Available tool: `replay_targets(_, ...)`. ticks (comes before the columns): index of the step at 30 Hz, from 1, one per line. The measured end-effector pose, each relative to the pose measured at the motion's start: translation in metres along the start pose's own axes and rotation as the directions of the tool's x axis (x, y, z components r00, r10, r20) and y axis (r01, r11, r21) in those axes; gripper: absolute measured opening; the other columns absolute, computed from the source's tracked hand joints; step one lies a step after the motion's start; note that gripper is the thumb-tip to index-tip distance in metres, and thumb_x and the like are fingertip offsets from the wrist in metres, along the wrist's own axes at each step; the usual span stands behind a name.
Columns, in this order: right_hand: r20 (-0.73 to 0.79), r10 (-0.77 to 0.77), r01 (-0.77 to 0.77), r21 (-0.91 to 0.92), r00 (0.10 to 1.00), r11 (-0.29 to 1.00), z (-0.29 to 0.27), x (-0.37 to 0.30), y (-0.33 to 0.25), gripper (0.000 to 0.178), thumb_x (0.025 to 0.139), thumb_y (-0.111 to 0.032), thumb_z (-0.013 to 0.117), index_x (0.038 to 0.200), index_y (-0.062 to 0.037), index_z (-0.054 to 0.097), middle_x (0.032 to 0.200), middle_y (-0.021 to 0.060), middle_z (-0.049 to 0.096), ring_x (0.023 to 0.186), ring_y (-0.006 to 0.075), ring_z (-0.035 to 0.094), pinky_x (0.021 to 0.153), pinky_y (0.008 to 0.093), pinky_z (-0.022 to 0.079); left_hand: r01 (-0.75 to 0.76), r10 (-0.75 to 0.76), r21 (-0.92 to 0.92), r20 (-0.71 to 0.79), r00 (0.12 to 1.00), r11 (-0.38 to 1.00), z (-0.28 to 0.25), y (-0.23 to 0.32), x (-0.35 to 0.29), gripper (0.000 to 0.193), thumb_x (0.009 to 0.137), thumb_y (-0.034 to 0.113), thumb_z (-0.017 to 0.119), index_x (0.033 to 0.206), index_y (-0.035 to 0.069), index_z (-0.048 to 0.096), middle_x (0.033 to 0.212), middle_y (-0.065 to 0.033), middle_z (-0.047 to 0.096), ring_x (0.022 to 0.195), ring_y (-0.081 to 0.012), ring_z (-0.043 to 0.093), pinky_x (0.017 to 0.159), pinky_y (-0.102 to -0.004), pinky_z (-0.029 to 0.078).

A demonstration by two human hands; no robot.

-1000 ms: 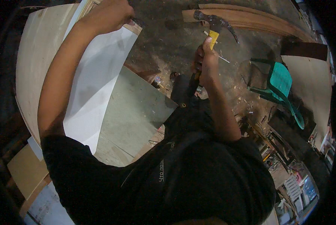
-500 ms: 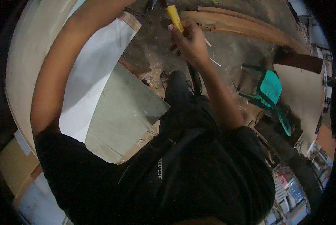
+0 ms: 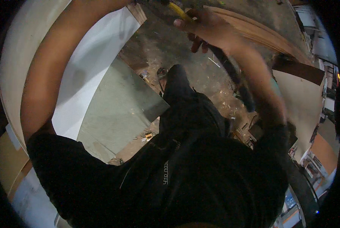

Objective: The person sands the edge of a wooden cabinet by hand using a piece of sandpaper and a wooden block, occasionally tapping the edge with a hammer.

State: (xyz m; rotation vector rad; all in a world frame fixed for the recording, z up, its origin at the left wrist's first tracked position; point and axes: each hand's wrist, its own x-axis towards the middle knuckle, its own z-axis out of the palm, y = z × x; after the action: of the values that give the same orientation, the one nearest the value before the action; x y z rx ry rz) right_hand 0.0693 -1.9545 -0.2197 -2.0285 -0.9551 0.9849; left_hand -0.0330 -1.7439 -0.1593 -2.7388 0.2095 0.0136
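My right hand point(image 3: 208, 32) is closed around a hammer-like tool point(image 3: 180, 12). Its yellow shaft points up and left past my thumb, and its long black grip runs down beneath my wrist; the far end is too dark and cropped to make out. My left arm point(image 3: 44, 79) reaches up over a white panel point(image 3: 97, 57) to the top edge, where the hand itself is cut off. A wooden strip point(image 3: 137, 13) lies at the panel's upper end, near my left wrist.
A grey-green board point(image 3: 113, 102) extends from the white panel toward my legs. Long brown planks point(image 3: 261, 36) lie at the upper right. Wood scraps litter the floor point(image 3: 211, 91), and a large pale board point(image 3: 297, 98) stands at the right.
My right hand has moved right and slightly up with the tool, whose black grip has swung out rightward. My forearm now covers most of the green chair. The left arm has shifted slightly left.
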Motion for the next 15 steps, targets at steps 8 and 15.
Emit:
replay_targets(8, 0.234, 0.19, -0.048, -0.505, 0.954, 0.862, -0.045, 0.009, -0.066, 0.046, 0.085, -0.035, 0.07, 0.109, 0.0029, 0.06, 0.072, 0.007, 0.06, 0.052, 0.0151, 0.063, 0.043, 0.0299, 0.047, 0.012, -0.022, 0.061, 0.151, 0.988, 0.998, -0.012, 0.0, 0.006, 0.009, 0.08, 0.011, 0.067, 0.086, 0.005, 0.07, 0.082, -0.0127, 0.07, 0.083, -0.0311, 0.069, 0.075, -0.0433, 0.053)
replay_targets(15, 0.417, 0.504, 0.034, -0.795, 0.756, 0.606, -0.056, 0.062, -0.144, 0.045, 0.082, -0.03, 0.069, 0.111, 0.0029, 0.061, 0.073, 0.0075, 0.061, 0.052, 0.0164, 0.064, 0.043, 0.0304, 0.048, -0.007, 0.005, 0.016, 0.106, 0.994, 1.0, 0.001, -0.011, -0.012, 0.008, 0.08, 0.011, 0.067, 0.085, 0.006, 0.071, 0.081, -0.0119, 0.07, 0.084, -0.0299, 0.069, 0.077, -0.0432, 0.052)
